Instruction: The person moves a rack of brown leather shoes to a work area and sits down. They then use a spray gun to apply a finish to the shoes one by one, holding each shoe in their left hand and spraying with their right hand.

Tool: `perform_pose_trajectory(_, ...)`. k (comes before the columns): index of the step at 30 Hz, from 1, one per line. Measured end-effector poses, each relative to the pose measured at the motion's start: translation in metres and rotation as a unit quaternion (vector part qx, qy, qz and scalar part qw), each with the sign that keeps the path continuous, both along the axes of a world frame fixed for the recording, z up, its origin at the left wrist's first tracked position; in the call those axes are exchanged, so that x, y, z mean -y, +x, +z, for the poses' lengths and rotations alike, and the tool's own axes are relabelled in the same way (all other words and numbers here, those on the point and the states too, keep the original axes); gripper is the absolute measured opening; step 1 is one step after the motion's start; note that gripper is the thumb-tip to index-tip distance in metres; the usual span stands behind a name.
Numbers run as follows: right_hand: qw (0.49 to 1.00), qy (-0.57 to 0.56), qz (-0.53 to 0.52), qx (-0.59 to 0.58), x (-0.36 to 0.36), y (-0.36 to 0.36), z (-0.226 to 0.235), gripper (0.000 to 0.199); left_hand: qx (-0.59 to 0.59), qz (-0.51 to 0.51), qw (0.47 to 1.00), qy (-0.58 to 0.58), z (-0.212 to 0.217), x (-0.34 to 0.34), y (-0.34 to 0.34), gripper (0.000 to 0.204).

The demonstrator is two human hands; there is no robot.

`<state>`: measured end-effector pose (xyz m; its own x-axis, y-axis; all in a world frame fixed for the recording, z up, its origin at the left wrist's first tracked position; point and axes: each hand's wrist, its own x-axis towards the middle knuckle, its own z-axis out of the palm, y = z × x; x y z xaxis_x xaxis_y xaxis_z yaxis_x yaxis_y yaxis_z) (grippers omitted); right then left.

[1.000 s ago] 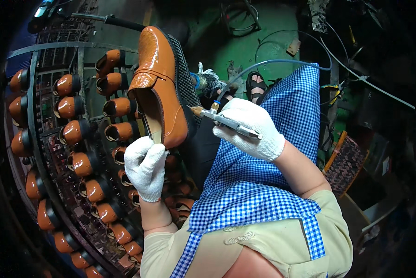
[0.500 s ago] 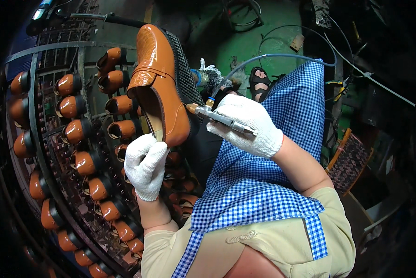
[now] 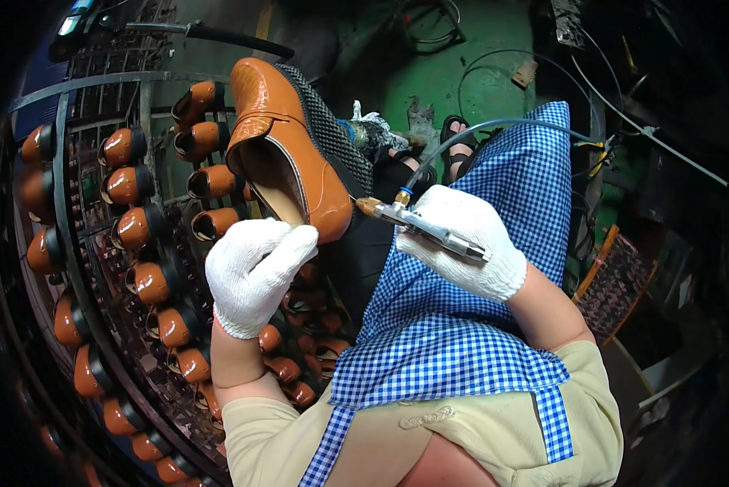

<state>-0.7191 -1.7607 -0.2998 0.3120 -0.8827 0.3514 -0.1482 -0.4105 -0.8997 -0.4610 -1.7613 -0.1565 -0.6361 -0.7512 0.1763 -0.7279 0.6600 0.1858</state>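
Note:
A glossy orange-brown leather shoe [image 3: 320,191] with a black textured sole is tilted, toe pointing up and away. My left hand [image 3: 259,272], in a white knit glove, pinches the rim of its opening at the heel end; the fingertips partly hide that edge. In my gloved right hand [image 3: 466,239] is a slim metal air gun [image 3: 429,227] with a brass nozzle and a grey hose. Its needle-like tip is at the back of the heel, close to the sole edge; whether it touches cannot be made out.
A metal rack [image 3: 72,203] with several rows of similar shoes [image 3: 125,187] stands on the left. The grey hose [image 3: 494,123] arcs over my checked apron [image 3: 526,187]. A woven-seat chair [image 3: 616,284] is at the right, and cables lie on the green floor [image 3: 486,32].
The shoe has turned slightly and its heel has shifted right. My right hand and the air gun have moved right and nearer to me, the tip now farther round the heel.

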Motion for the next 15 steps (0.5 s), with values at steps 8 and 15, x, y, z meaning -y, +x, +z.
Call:
perform_pose_trajectory(8, 0.999, -0.011, -0.045, -0.019, -0.010, -0.018, 0.005, 0.019, 0.087, -0.053, 0.995, 0.012, 0.016, 0.042, -0.037, 0.057)
perform_pose_trajectory(15, 0.992, -0.023, -0.119, -0.033, 0.005, -0.023, 0.011, 0.019, 0.039, -0.029, 0.999, -0.002, 0.007, 0.069, -0.065, 0.058)
